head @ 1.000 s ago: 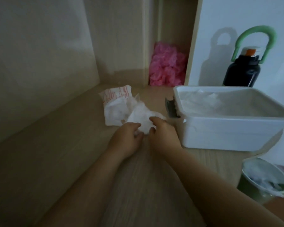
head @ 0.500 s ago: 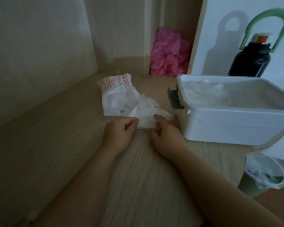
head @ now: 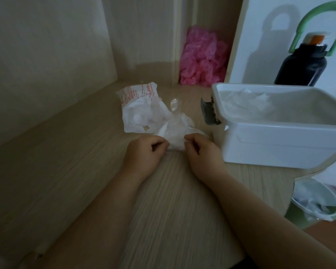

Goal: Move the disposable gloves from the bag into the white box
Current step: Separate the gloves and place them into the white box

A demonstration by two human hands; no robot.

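Head view: our left hand [head: 144, 153] and right hand [head: 202, 155] each hold a pinching grip on the gloves [head: 175, 135], on the bench [head: 76, 171] against the bag [head: 139, 105], beside the white box [head: 279, 146]; light, slippery film, likely best bunched.

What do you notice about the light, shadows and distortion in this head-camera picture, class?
Head view: dim, greyish light throughout. Head view: the black bottle casts a clear shadow leftward on the white panel behind it. Head view: wide-angle distortion bows the white box rim. Head view: the gloves pinched by the left hand and right hand look soft, lacking detail.
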